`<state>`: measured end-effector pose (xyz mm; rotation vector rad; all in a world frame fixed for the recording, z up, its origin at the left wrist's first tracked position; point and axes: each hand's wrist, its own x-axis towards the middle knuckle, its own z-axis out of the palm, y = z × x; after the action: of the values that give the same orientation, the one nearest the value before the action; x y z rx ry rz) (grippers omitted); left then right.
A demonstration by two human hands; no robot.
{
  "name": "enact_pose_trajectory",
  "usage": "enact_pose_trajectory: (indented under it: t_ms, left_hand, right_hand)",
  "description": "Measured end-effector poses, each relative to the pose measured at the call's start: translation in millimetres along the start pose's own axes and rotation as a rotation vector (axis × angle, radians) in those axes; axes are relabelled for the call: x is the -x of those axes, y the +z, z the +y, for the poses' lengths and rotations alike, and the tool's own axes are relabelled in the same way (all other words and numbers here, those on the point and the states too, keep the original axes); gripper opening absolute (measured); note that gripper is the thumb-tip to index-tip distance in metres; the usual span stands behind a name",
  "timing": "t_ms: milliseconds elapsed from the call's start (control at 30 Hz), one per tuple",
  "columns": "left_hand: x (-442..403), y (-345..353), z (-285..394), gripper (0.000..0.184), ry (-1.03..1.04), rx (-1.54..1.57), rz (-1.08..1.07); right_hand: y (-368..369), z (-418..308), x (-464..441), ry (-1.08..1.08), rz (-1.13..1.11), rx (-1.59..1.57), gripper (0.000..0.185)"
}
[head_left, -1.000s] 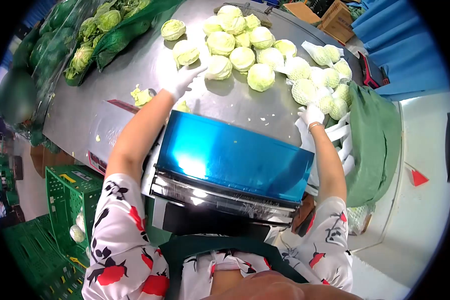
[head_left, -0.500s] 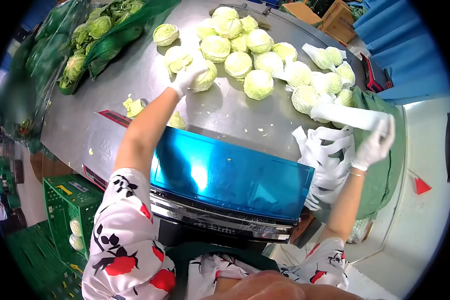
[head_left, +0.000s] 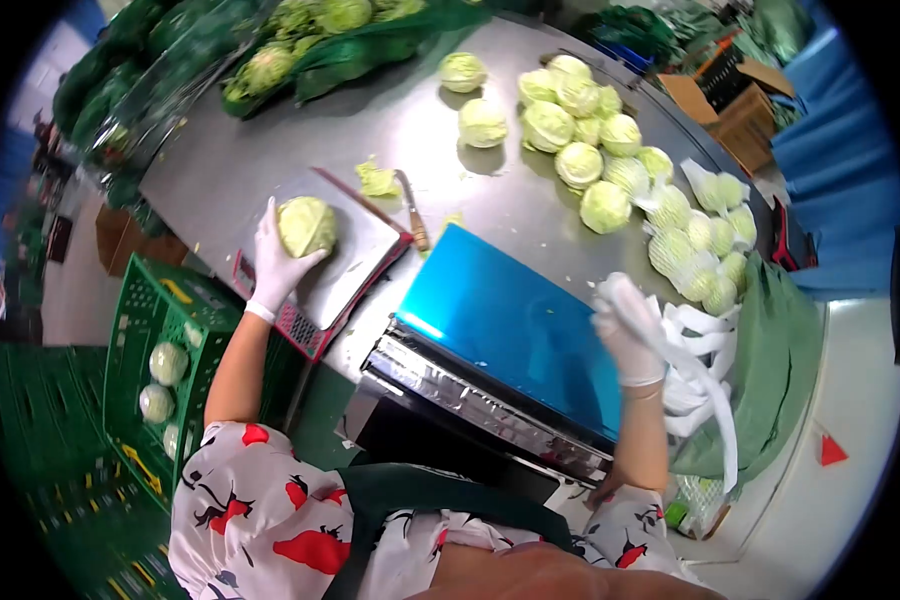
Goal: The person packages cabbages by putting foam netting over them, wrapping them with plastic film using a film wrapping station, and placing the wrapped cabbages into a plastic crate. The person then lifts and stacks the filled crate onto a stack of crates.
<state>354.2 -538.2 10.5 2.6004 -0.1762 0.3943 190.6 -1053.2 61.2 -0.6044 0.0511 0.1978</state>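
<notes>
Now cupping a cabbage (head_left: 307, 226) in the left hand (head_left: 278, 262), over the silver plate (head_left: 358, 250), can't tell if touching | clutching a white strip (head_left: 727, 430) in the right hand (head_left: 625, 328), near the blue cover (head_left: 500, 320) | best with light, steady grip, strip clear

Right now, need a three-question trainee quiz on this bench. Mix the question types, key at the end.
1. Multiple choice. What is the left hand holding?
A) a crate
B) a cabbage
C) a cardboard box

2. True or false: the knife lies beside the scale, in neither hand.

3. Short answer. Which hand holds the white strip?

Key
1: B
2: True
3: The right hand
</notes>
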Motion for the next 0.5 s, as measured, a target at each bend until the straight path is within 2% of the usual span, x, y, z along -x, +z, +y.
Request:
enact_pose_trajectory:
  t_ms: [33, 67, 100, 133, 200, 233, 267, 300, 333, 400, 433, 467, 500]
  left_hand:
    - [4, -11, 8, 0.124, 0.007, -0.022, -0.006]
    - [7, -23, 18, 0.124, 0.100, -0.140, 0.044]
    - [15, -35, 38, 0.120, 0.144, -0.253, 0.069]
    - [29, -48, 57, 0.113, 0.227, -0.113, 0.104]
    - [72, -60, 100, 0.101, 0.096, 0.824, -0.278]
    - [92, -62, 115, 0.095, 0.126, 0.918, -0.436]
    - [109, -73, 144, 0.086, 0.108, 1.223, -0.448]
    - [115, -72, 145, 0.075, 0.251, 1.158, -0.426]
    - [126, -68, 149, 0.053, -0.035, 1.293, -0.375]
    - [131, -72, 144, 0.031, -0.137, 1.389, -0.281]
    - [135, -76, 143, 0.014, -0.120, 1.462, -0.251]
    - [136, -88, 142, 0.017, -0.154, 1.556, -0.300]
    - [137, -83, 128, 0.020, -0.173, 1.781, -0.398]
  right_hand:
    - [58, 26, -8, -0.025, 0.172, 0.172, 0.016]
    - [90, 49, -17, -0.003, 0.222, 0.330, 0.008]
    - [113, 72, -22, -0.004, 0.194, 0.392, 0.008]
    - [133, 99, -27, -0.023, 0.133, 0.384, 0.010]
    - [164, 146, -36, -0.046, 0.095, 0.304, 0.015]
    - [178, 161, -40, -0.020, 0.149, 0.260, 0.014]
    - [188, 177, -43, 0.006, 0.205, 0.217, 0.012]
    - [200, 193, -40, -0.312, 0.072, 0.744, 0.010]
    - [192, 208, -50, -0.682, 0.111, 1.191, 0.011]
    - [204, 214, -46, -0.753, 0.196, 1.217, 0.007]
    - [194, 217, -45, -0.389, 0.269, 0.681, 0.009]
    - [190, 208, -43, -0.292, 0.212, 0.623, 0.011]
    - [172, 194, -45, -0.155, 0.132, 0.714, 0.012]
